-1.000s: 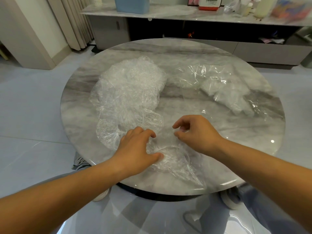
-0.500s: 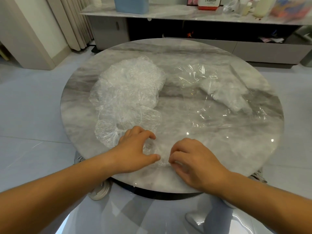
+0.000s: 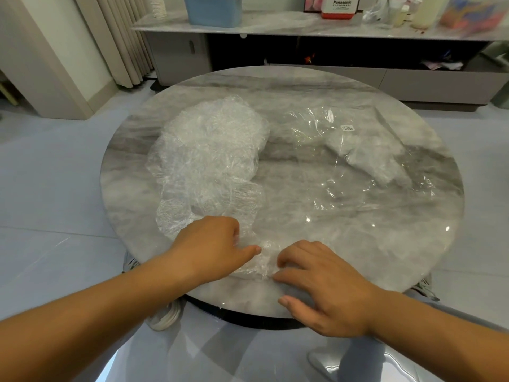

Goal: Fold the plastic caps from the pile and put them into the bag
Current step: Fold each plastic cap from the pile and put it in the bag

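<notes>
A crumpled pile of clear plastic caps (image 3: pixel 209 158) lies on the left half of the round marble table (image 3: pixel 371 244). A clear plastic bag (image 3: pixel 355 158) with a small white label lies flat on the right half, some folded caps inside it. At the near edge a single cap (image 3: pixel 260 264) is bunched into a small wad between my hands. My left hand (image 3: pixel 209 246) holds its left side with curled fingers and thumb. My right hand (image 3: pixel 325 285) presses its right side with bent fingertips, thumb resting on the table.
Behind the table runs a low marble-topped cabinet (image 3: pixel 275 26) carrying a blue bin (image 3: pixel 213 9), a red and white box (image 3: pixel 340 6) and bottles. Curtains (image 3: pixel 121 40) hang at the back left. Grey tiled floor surrounds the table; my legs and shoes show below its near edge.
My right hand came down from the middle of the table to the near edge beside my left hand. The spread cap has been gathered into a small wad between them.
</notes>
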Demonstrator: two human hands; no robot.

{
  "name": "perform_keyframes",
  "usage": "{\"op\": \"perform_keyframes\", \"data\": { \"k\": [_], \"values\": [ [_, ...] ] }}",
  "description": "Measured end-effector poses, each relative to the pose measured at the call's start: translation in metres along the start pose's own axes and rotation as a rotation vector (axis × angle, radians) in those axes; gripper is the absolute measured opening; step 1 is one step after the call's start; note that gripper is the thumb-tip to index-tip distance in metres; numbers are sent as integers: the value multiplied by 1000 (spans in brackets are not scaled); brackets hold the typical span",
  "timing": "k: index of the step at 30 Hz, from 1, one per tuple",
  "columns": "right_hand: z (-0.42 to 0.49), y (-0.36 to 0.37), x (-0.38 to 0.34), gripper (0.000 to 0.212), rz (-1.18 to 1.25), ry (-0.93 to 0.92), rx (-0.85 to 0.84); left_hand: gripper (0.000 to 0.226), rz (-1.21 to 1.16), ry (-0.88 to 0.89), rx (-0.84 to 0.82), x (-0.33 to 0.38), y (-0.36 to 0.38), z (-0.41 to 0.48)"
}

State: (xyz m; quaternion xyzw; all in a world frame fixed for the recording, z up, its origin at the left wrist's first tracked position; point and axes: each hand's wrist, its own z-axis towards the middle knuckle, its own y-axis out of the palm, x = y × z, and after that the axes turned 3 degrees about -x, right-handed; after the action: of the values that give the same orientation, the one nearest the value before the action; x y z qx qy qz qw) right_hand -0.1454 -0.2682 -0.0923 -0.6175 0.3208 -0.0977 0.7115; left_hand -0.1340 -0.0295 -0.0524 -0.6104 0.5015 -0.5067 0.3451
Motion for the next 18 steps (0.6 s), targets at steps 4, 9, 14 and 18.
{"op": "perform_keyframes", "data": {
  "k": [4, 9, 14, 18],
  "values": [
    [-1, 0, -2, 54, 26, 50, -19, 52, -78, -41, -72, -6, 2, 2],
    [2, -1, -5, 41, -24, 69, -11, 43, -228, -45, -116, -7, 2, 0],
    [1, -1, -9, 41, -154, 58, -16, 33, -826, -170, -234, -4, 5, 4],
    [0, 1, -11, 45, -192, 2, -68, 32, -1111, -265, -299, -1, 5, 3]
  ]
}}
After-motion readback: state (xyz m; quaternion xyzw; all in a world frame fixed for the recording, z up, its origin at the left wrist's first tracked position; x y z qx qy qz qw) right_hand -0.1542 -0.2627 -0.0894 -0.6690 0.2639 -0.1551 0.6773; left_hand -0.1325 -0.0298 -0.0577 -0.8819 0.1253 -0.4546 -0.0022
